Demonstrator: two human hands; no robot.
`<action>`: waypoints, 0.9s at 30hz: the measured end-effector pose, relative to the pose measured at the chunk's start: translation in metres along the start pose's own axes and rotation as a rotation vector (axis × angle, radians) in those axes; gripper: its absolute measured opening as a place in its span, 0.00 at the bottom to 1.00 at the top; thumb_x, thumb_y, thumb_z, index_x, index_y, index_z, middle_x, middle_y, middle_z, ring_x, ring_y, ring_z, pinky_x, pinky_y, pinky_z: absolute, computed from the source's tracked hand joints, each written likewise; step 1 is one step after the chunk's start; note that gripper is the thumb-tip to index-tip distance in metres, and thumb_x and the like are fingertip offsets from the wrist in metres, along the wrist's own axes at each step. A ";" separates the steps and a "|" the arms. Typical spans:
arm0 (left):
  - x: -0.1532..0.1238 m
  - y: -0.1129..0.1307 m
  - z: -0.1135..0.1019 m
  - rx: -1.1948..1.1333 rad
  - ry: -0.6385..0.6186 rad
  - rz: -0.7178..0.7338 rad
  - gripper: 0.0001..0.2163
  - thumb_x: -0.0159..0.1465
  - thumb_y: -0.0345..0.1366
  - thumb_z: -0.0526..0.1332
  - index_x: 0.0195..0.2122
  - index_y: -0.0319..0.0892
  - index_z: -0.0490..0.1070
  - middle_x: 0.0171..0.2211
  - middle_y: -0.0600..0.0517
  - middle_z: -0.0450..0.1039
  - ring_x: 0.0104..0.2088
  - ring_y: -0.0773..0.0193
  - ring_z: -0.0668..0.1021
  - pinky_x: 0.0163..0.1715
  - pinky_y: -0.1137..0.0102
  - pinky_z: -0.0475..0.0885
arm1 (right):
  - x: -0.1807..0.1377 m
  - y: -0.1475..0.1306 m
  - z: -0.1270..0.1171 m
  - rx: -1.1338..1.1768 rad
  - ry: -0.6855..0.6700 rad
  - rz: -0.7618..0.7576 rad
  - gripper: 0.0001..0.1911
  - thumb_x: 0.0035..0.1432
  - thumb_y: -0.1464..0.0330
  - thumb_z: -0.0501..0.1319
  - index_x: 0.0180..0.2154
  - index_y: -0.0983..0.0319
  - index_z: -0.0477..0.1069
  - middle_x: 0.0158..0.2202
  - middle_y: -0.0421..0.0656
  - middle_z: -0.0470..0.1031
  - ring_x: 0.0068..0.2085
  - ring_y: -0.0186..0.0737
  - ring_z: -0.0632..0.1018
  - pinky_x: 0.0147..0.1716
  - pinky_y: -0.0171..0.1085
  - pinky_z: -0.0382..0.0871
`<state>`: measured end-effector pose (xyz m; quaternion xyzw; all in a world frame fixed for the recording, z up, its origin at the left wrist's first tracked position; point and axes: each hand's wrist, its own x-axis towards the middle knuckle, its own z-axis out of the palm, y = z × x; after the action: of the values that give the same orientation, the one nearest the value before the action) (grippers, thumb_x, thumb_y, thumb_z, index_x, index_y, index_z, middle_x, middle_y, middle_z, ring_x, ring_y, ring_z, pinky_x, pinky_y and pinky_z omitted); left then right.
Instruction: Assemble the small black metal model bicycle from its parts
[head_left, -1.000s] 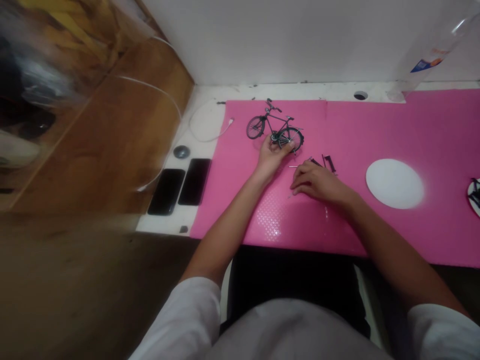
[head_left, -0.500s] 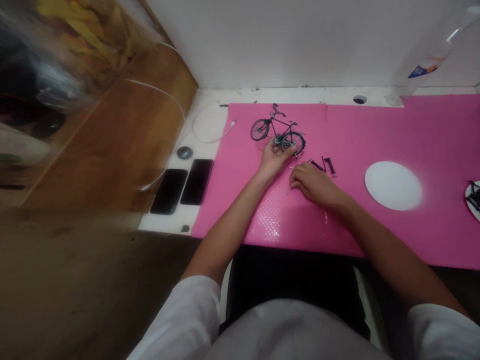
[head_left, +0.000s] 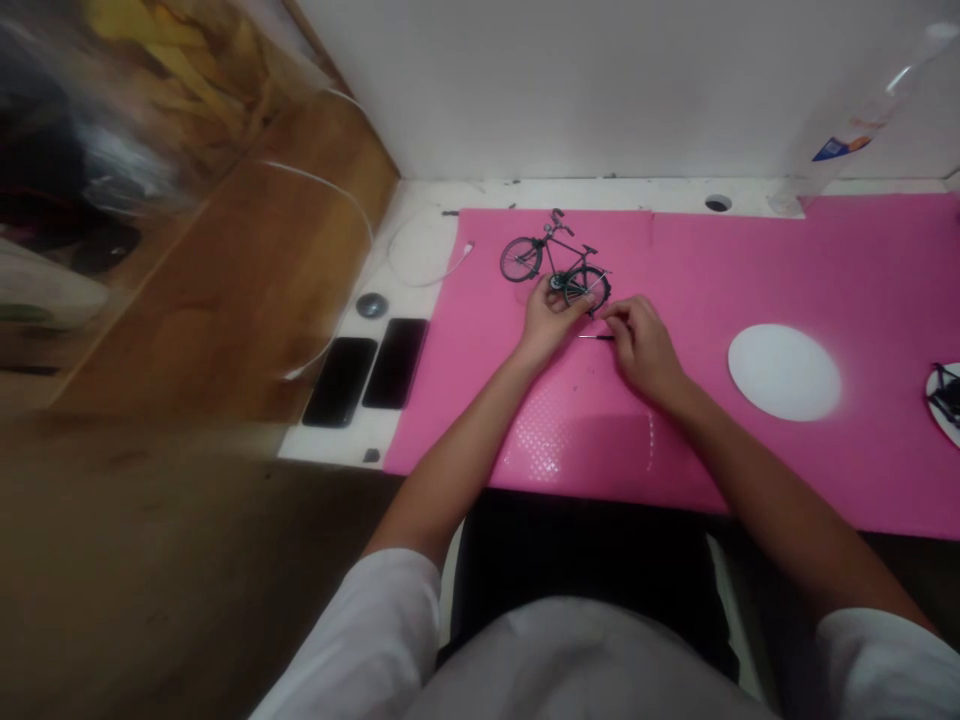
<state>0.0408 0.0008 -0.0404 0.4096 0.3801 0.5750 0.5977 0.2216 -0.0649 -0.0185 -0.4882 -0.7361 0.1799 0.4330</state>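
Note:
A small black model bicycle (head_left: 551, 255) stands tilted on the pink mat (head_left: 480, 400), its handlebar towards the wall. My left hand (head_left: 551, 320) is closed round its lower rear part, by the pedal crank and rear wheel. Just right of that wheel, my right hand (head_left: 641, 345) is closed with thumb and forefinger pinched together. Anything between those fingertips is too small to make out. Below them lies a thin screwdriver (head_left: 596, 337) with a dark handle, partly behind the right hand. Tiny bits (head_left: 575, 388) lie nearer the mat's front.
A white round plate (head_left: 784, 372) sits to the right, and another plate with black parts (head_left: 949, 395) is at the right edge. Two phones (head_left: 367, 375), a dark round object (head_left: 371, 305) and a white cable (head_left: 431, 280) are left. A clear bottle (head_left: 862, 125) stands at the back right.
My right hand has moved up and right, from low over the mat to beside the rear wheel. It now covers the loose black parts and uncovers the screwdriver. My left hand keeps its hold.

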 end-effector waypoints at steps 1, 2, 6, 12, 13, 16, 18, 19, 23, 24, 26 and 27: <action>-0.001 0.000 0.000 0.010 0.002 0.007 0.32 0.49 0.47 0.89 0.47 0.46 0.74 0.45 0.49 0.82 0.50 0.54 0.86 0.63 0.53 0.80 | 0.000 0.000 0.000 0.020 0.035 0.026 0.13 0.81 0.57 0.57 0.47 0.55 0.78 0.48 0.49 0.81 0.51 0.52 0.80 0.57 0.54 0.76; -0.001 0.001 0.001 0.017 0.004 0.012 0.32 0.49 0.46 0.89 0.47 0.46 0.74 0.45 0.50 0.81 0.50 0.55 0.86 0.63 0.53 0.80 | 0.001 0.001 0.001 0.040 0.067 0.050 0.14 0.81 0.55 0.57 0.47 0.55 0.77 0.48 0.49 0.81 0.50 0.51 0.80 0.56 0.53 0.76; -0.003 0.005 0.003 -0.006 -0.001 0.003 0.32 0.49 0.45 0.89 0.48 0.46 0.74 0.46 0.50 0.81 0.50 0.55 0.86 0.64 0.53 0.80 | 0.002 -0.001 0.001 0.103 0.198 0.110 0.17 0.79 0.51 0.59 0.45 0.54 0.78 0.46 0.47 0.82 0.46 0.49 0.81 0.50 0.50 0.79; -0.001 0.004 0.004 -0.119 -0.003 -0.072 0.33 0.50 0.48 0.88 0.50 0.47 0.74 0.46 0.50 0.83 0.52 0.54 0.87 0.63 0.52 0.81 | 0.004 -0.002 0.000 0.150 0.294 0.196 0.15 0.76 0.52 0.64 0.47 0.54 0.84 0.48 0.47 0.84 0.47 0.48 0.83 0.46 0.48 0.81; -0.001 0.003 0.004 -0.139 -0.004 -0.089 0.34 0.49 0.48 0.88 0.51 0.47 0.74 0.46 0.50 0.83 0.52 0.54 0.87 0.62 0.52 0.82 | 0.004 0.000 0.001 0.172 0.301 0.216 0.15 0.75 0.52 0.65 0.48 0.54 0.84 0.48 0.46 0.85 0.47 0.48 0.83 0.46 0.48 0.81; 0.001 0.003 0.002 -0.173 -0.008 -0.123 0.36 0.48 0.47 0.89 0.53 0.47 0.74 0.47 0.50 0.84 0.50 0.54 0.88 0.60 0.51 0.84 | 0.004 0.003 0.004 0.249 0.315 0.291 0.15 0.70 0.53 0.70 0.50 0.54 0.82 0.45 0.44 0.84 0.44 0.45 0.83 0.40 0.44 0.80; 0.001 0.003 0.002 -0.166 -0.006 -0.131 0.35 0.50 0.46 0.88 0.53 0.47 0.73 0.47 0.50 0.84 0.51 0.52 0.88 0.59 0.50 0.84 | 0.004 0.004 0.006 0.297 0.321 0.328 0.17 0.68 0.53 0.71 0.52 0.55 0.79 0.42 0.43 0.83 0.41 0.43 0.82 0.35 0.41 0.77; 0.000 0.004 0.003 -0.155 0.003 -0.132 0.34 0.51 0.46 0.88 0.52 0.47 0.73 0.46 0.49 0.84 0.52 0.51 0.88 0.59 0.50 0.84 | 0.005 0.004 0.007 0.310 0.321 0.337 0.19 0.68 0.52 0.71 0.52 0.55 0.78 0.42 0.43 0.83 0.40 0.42 0.82 0.34 0.40 0.76; -0.002 0.008 0.006 -0.129 0.059 -0.138 0.31 0.52 0.45 0.86 0.51 0.48 0.72 0.46 0.49 0.84 0.55 0.49 0.88 0.60 0.49 0.83 | 0.005 0.004 0.009 0.311 0.319 0.345 0.21 0.68 0.49 0.70 0.53 0.54 0.75 0.41 0.42 0.82 0.38 0.40 0.81 0.30 0.37 0.72; -0.003 0.008 0.007 -0.131 0.067 -0.141 0.31 0.52 0.44 0.86 0.51 0.48 0.72 0.47 0.49 0.84 0.55 0.49 0.88 0.60 0.49 0.83 | 0.005 0.004 0.009 0.304 0.317 0.346 0.21 0.68 0.49 0.70 0.53 0.54 0.75 0.41 0.42 0.83 0.38 0.39 0.81 0.30 0.37 0.71; -0.003 0.009 0.007 -0.136 0.069 -0.147 0.32 0.52 0.43 0.86 0.52 0.49 0.71 0.47 0.49 0.85 0.53 0.50 0.88 0.60 0.49 0.83 | 0.004 0.004 0.009 0.293 0.311 0.344 0.20 0.68 0.50 0.70 0.53 0.54 0.76 0.41 0.42 0.83 0.37 0.39 0.81 0.29 0.36 0.69; -0.003 0.009 0.007 -0.138 0.065 -0.150 0.33 0.51 0.43 0.86 0.52 0.49 0.71 0.47 0.49 0.85 0.52 0.50 0.89 0.59 0.48 0.83 | 0.004 0.005 0.009 0.291 0.305 0.345 0.20 0.68 0.51 0.71 0.53 0.55 0.76 0.41 0.42 0.83 0.37 0.39 0.81 0.29 0.37 0.69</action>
<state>0.0438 -0.0025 -0.0300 0.3190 0.3886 0.5663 0.6531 0.2167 -0.0577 -0.0250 -0.5605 -0.5348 0.2791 0.5674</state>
